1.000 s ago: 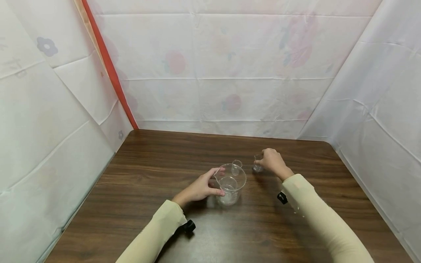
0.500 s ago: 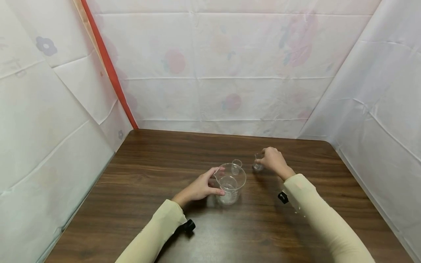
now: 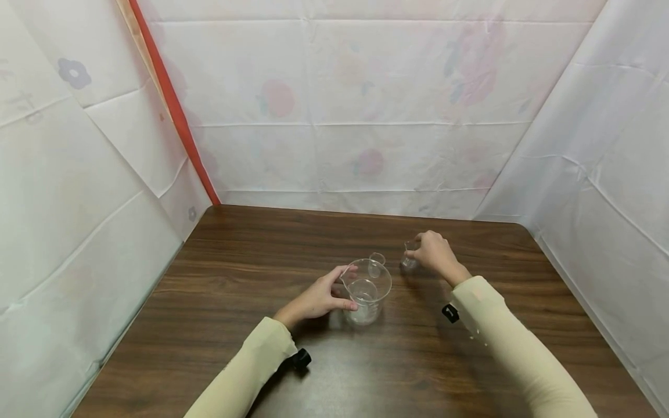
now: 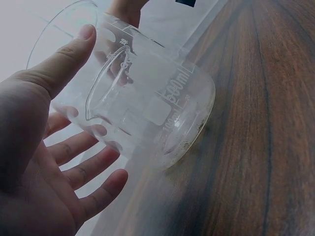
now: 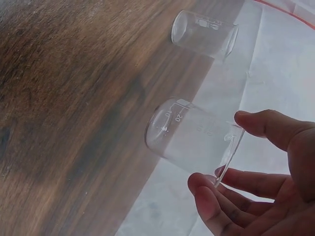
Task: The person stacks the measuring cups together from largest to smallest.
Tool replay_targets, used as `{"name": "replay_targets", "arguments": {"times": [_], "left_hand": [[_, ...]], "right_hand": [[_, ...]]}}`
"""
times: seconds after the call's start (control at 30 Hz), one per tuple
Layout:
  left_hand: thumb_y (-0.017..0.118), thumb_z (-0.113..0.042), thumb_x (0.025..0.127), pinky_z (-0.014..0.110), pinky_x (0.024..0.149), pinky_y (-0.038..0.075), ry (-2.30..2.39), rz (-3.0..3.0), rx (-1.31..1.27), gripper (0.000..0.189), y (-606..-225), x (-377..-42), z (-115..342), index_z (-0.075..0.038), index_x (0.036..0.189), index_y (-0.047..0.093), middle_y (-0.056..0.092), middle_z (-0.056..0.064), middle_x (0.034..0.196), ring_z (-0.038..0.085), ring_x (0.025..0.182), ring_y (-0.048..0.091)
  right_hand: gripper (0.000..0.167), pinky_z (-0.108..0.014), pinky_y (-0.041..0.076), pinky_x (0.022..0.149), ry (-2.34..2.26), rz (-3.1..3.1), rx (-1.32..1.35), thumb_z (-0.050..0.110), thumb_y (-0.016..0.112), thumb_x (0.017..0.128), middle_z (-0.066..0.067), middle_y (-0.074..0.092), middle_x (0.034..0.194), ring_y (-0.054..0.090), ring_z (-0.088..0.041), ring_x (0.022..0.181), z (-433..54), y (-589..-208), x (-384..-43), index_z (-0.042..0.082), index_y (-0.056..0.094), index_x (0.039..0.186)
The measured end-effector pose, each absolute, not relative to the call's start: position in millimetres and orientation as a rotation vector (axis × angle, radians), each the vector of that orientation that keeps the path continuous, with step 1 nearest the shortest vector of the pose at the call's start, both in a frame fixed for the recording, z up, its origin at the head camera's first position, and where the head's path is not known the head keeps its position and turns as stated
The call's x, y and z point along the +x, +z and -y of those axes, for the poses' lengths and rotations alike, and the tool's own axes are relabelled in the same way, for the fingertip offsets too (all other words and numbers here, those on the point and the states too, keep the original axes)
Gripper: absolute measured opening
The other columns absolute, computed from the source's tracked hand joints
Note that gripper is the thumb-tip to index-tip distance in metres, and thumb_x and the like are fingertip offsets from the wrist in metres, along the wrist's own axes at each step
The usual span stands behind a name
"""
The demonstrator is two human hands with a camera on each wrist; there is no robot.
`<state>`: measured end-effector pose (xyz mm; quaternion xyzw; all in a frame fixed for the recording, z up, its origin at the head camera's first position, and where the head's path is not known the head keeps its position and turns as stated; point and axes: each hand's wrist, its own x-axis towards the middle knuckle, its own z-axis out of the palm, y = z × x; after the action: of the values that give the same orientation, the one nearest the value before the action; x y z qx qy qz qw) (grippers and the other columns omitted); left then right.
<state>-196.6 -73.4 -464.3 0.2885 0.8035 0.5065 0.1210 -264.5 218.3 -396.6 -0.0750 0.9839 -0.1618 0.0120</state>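
Observation:
My left hand (image 3: 326, 293) grips a large clear 500 ml beaker (image 3: 372, 283) that stands on the dark wooden table (image 3: 235, 302). The thumb lies on its rim and the fingers wrap its side (image 4: 98, 147). A smaller beaker (image 3: 363, 301) seems to sit inside it. My right hand (image 3: 432, 251) pinches the rim of a small clear graduated beaker (image 3: 409, 259), also seen close up (image 5: 189, 135). I cannot tell whether its base touches the table. Another small beaker (image 3: 376, 262) stands between the two, apart from both hands (image 5: 204, 33).
White flower-printed cloth walls (image 3: 355, 116) close in the table at the back and both sides, with a red strip (image 3: 172, 110) at the back left. Black wrist mounts (image 3: 300, 358) sit on both beige sleeves.
My right hand, with the small beaker, has shifted slightly away from me. The left hand and the large beaker have stayed put.

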Motion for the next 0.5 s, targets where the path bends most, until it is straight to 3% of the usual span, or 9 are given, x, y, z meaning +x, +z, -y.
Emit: {"name": "replay_targets", "arguments": {"times": [0.5], "left_hand": [[0.081, -0.027, 0.081, 0.044, 0.097, 0.050, 1.490, -2.342, 0.854, 0.081, -464, -196, 74, -0.009, 0.147, 0.037, 0.052, 0.009, 0.143, 0.027, 0.124, 0.054]], "right_hand": [[0.050, -0.055, 0.048, 0.091, -0.464, -3.107, -0.270, 0.029, 0.073, 0.085, -0.027, 0.064, 0.112, 0.061, -0.042, 0.104, -212, -384, -257, -0.008, 0.065, 0.117]]}}
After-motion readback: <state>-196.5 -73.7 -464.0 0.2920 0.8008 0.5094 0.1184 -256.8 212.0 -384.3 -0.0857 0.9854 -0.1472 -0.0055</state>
